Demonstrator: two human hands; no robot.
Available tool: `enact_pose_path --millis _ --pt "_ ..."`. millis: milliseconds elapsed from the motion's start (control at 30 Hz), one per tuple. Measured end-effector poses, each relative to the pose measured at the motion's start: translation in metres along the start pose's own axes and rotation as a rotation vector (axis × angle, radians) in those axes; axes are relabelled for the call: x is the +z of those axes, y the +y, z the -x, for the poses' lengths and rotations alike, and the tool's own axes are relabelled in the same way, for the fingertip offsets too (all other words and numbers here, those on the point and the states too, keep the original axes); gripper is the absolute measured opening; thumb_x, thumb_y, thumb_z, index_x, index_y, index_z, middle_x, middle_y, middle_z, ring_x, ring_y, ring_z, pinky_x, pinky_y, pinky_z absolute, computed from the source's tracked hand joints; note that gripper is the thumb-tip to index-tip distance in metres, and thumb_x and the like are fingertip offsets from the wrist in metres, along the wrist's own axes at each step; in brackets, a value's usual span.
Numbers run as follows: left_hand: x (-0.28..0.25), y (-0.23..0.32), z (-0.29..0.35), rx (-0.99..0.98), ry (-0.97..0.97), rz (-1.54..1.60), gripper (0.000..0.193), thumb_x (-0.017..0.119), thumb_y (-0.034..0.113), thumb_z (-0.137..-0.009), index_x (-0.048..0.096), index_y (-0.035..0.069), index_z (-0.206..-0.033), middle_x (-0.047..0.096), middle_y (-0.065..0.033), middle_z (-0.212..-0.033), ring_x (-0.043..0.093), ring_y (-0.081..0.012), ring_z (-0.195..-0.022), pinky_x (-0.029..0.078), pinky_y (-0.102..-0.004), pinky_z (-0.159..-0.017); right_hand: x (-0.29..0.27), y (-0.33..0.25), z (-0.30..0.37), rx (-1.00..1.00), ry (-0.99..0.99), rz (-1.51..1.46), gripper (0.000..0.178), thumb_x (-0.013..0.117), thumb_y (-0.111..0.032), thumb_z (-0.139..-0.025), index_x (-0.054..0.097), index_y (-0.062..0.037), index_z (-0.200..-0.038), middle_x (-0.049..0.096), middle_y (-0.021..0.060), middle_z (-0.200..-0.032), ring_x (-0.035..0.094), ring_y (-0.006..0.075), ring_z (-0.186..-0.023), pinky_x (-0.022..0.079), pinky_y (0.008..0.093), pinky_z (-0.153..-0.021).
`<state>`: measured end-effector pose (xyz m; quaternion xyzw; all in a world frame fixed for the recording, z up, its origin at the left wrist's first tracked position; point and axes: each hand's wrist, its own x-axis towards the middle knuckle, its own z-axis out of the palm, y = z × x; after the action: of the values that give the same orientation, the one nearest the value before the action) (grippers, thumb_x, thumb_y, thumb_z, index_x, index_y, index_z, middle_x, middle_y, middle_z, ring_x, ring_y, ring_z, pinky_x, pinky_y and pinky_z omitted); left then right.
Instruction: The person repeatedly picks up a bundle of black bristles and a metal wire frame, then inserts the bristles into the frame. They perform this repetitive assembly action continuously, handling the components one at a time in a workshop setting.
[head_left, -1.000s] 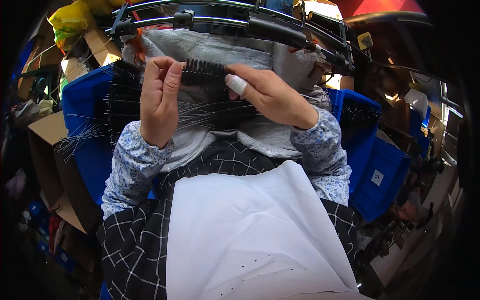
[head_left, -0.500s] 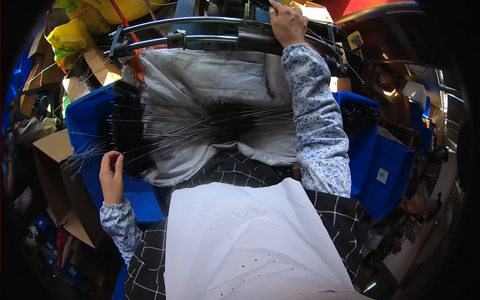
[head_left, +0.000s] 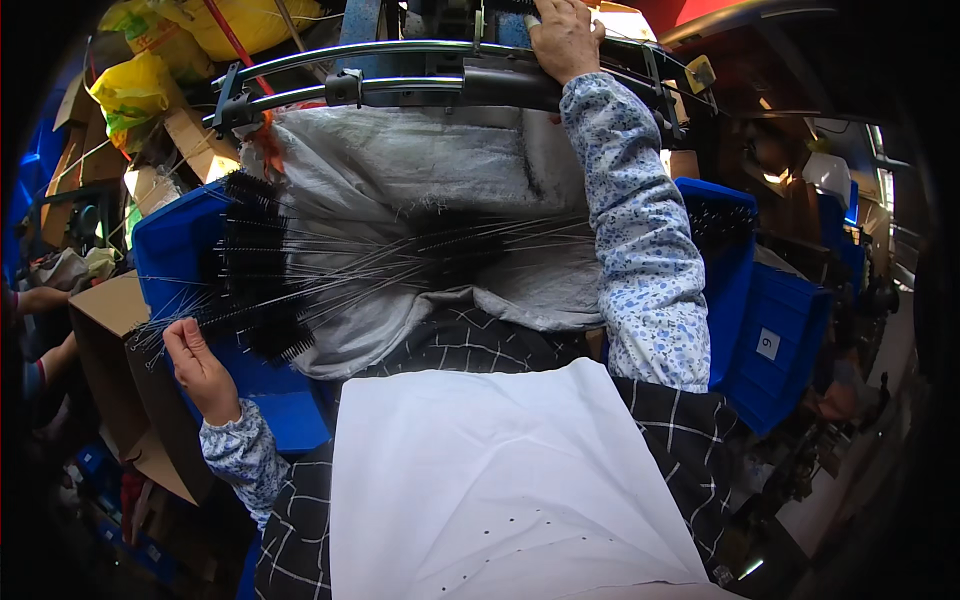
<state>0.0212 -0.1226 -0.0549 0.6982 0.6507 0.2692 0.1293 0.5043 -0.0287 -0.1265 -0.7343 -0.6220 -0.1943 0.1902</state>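
Observation:
Many twisted-wire brushes with black bristles (head_left: 255, 250) lie across a grey cloth (head_left: 400, 150) over my lap, their bare wires crossing in the middle. At their left ends, my left hand (head_left: 203, 372) pinches one brush (head_left: 255, 309) near its end, thumb against fingers. My right hand (head_left: 565, 38) reaches to the machine (head_left: 415, 85) at the top, its fingers curled over the far side. Black bristles (head_left: 510, 6) show beside those fingertips; what the fingers grip is hidden.
Blue bins stand left (head_left: 165, 235) and right (head_left: 765, 345) of my lap, with more brushes (head_left: 720, 222) in the right one. An open cardboard box (head_left: 120, 305) is at the left. Another person's arms (head_left: 45, 325) show at the left edge. Yellow bags (head_left: 135, 90) lie far left.
My left hand has moved left and slightly down along the brush ends. My right hand has shifted a little left; the wire trailing to its right is out of sight. Another person's arms have appeared.

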Motion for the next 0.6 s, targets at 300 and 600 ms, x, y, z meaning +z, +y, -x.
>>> enact_pose_path --millis 300,600 --pt "-0.043 -0.01 -0.057 0.304 0.405 0.585 0.023 0.036 0.017 -0.088 0.043 -0.004 -0.091 0.05 -0.013 -0.085 0.05 -0.0165 -0.075 0.043 -0.024 -0.068 -0.009 0.002 0.02 0.323 -0.07 -0.12 0.036 0.052 -0.025 -0.072 0.052 -0.0087 -0.104 0.056 0.0108 -0.094 0.054 0.0258 -0.087 0.041 0.0375 -0.077" --pt "-0.105 0.002 -0.061 0.475 0.831 -0.566 0.015 0.053 -0.001 -0.074 0.047 -0.009 -0.085 0.053 -0.0128 -0.084 0.057 -0.0201 -0.069 0.051 -0.0265 -0.061 -0.01 -0.031 0.009 0.26 -0.016 -0.165 0.035 0.052 -0.022 -0.072 0.052 -0.0062 -0.104 0.055 0.0118 -0.097 0.054 0.0268 -0.088 0.041 0.0364 -0.078"
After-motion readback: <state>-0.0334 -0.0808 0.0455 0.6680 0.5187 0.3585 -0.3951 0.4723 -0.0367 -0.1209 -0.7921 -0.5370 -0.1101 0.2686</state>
